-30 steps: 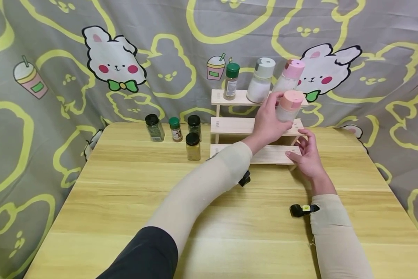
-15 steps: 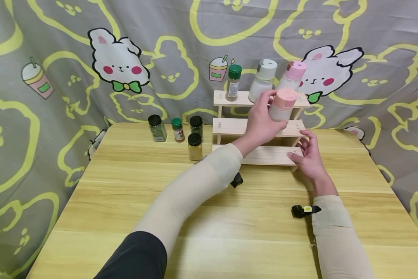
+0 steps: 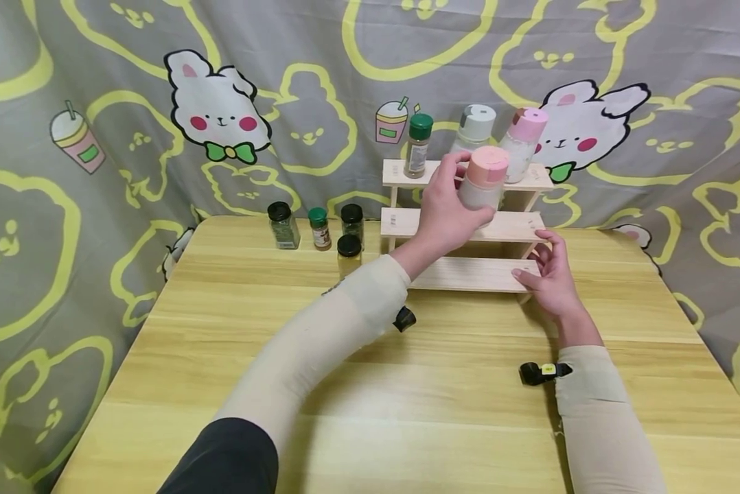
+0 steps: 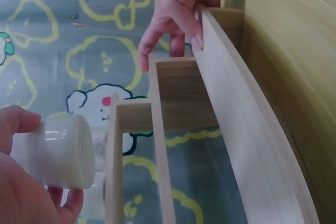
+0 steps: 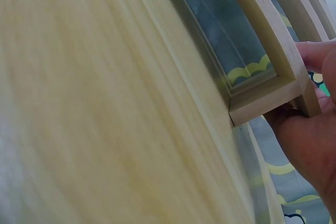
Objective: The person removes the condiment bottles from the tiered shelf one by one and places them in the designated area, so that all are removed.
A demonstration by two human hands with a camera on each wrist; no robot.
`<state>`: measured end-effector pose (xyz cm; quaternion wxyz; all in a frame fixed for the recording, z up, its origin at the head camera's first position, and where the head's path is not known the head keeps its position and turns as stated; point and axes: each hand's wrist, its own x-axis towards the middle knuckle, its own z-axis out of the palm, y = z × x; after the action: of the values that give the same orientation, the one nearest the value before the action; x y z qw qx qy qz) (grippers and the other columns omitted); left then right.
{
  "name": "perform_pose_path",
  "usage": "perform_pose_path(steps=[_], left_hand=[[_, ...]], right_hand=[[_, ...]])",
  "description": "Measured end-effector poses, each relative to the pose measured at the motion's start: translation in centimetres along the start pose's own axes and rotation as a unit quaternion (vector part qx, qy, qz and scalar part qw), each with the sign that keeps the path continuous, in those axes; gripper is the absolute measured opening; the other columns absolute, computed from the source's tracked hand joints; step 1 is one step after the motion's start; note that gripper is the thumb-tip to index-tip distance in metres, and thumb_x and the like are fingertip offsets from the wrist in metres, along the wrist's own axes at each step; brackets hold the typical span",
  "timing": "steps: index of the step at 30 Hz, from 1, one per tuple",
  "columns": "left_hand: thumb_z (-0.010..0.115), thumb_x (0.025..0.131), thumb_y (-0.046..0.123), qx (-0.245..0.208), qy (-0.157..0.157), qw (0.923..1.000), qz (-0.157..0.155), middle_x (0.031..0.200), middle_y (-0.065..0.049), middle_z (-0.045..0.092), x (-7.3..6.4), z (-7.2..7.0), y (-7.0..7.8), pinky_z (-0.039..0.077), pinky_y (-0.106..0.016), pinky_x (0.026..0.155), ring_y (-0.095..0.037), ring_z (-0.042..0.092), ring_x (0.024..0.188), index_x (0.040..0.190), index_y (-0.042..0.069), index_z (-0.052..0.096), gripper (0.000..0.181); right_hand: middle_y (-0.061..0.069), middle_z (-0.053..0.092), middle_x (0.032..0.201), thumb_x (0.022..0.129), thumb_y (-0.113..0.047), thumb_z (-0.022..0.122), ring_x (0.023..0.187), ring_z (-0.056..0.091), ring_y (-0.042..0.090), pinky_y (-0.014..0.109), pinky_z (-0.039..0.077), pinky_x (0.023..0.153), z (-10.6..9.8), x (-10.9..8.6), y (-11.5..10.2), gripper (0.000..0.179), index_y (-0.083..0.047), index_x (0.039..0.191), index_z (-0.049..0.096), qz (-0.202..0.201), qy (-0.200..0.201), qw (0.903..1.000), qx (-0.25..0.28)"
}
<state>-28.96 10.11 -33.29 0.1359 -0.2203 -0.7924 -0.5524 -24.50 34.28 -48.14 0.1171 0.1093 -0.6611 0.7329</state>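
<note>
Shaker (image 3: 482, 194) gripped in left hand (image 3: 445, 213), 12 o'clock of rack (image 3: 469, 274), prob not placed yet; right hand (image 3: 554, 281) pinches rack, 4 o'clock. Three bottles (image 3: 417, 152) look done up top, four jars (image 3: 320, 234) left on counter (image 3: 450, 398), 9 o'clock.

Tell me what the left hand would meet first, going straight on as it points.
Probably the white-lidded jar on the top shelf, met by the peach-lidded jar in the left hand; depth is unclear, so the shelf's front edge could come first.

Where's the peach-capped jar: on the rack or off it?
Off: the left hand holds the jar, its base apart from the top shelf in the left wrist view.
</note>
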Motion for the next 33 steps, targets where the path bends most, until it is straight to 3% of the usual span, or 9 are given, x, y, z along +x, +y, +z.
perform_pose_path(steps=[9, 14, 22, 28, 33], left_hand=[[0.086, 0.074, 0.009, -0.017, 0.012, 0.9998, -0.001, 0.121, 0.000, 0.052, -0.8, -2.0, 0.4, 0.045, -0.022, 0.088, -0.009, 0.051, 0.107, 0.139, 0.017, 0.040, 0.079], [0.086, 0.074, 0.007, -0.022, 0.025, 0.9994, 0.013, 0.120, -0.002, 0.053, -1.2, -3.6, 0.4, 0.045, -0.023, 0.089, -0.012, 0.053, 0.107, 0.138, 0.015, 0.041, 0.079], [0.088, 0.072, 0.005, -0.039, 0.052, 0.9978, 0.016, 0.120, -0.002, 0.055, -1.8, -6.4, 0.0, 0.047, -0.025, 0.088, -0.014, 0.053, 0.107, 0.137, 0.015, 0.042, 0.080], [0.088, 0.071, 0.003, -0.044, 0.075, 0.9956, 0.035, 0.118, -0.004, 0.055, -2.1, -8.2, -0.4, 0.049, -0.028, 0.086, -0.016, 0.055, 0.104, 0.136, 0.012, 0.043, 0.079], [0.088, 0.071, 0.003, -0.042, 0.086, 0.9953, 0.015, 0.117, -0.002, 0.056, -2.4, -9.5, -0.5, 0.051, -0.030, 0.086, -0.017, 0.056, 0.103, 0.136, 0.015, 0.044, 0.079]], right_hand=[[0.013, 0.046, 0.136, 0.081, 0.034, 0.051, 0.124, 0.045, 0.029, 0.022, 0.051, 0.088, -0.1, -0.1, 0.0, 0.085, -0.018, 0.145, 0.031, -0.002, 0.002, 1.0000, 0.009], [0.013, 0.045, 0.137, 0.080, 0.034, 0.051, 0.122, 0.047, 0.025, 0.022, 0.051, 0.087, -0.1, -0.1, 0.1, 0.086, -0.019, 0.145, 0.032, 0.000, 0.002, 1.0000, 0.002], [0.014, 0.043, 0.141, 0.080, 0.034, 0.051, 0.129, 0.040, 0.034, 0.022, 0.052, 0.087, 0.1, 0.1, 0.0, 0.087, -0.019, 0.146, 0.032, 0.005, -0.001, 0.9999, 0.012], [0.013, 0.043, 0.140, 0.080, 0.035, 0.050, 0.130, 0.037, 0.036, 0.022, 0.051, 0.088, 0.0, 0.1, 0.2, 0.086, -0.019, 0.145, 0.032, 0.002, -0.002, 0.9999, 0.015], [0.014, 0.042, 0.141, 0.080, 0.034, 0.049, 0.129, 0.040, 0.033, 0.022, 0.052, 0.087, 0.0, 0.1, 0.1, 0.085, -0.019, 0.145, 0.032, 0.000, -0.005, 0.9999, 0.009]])
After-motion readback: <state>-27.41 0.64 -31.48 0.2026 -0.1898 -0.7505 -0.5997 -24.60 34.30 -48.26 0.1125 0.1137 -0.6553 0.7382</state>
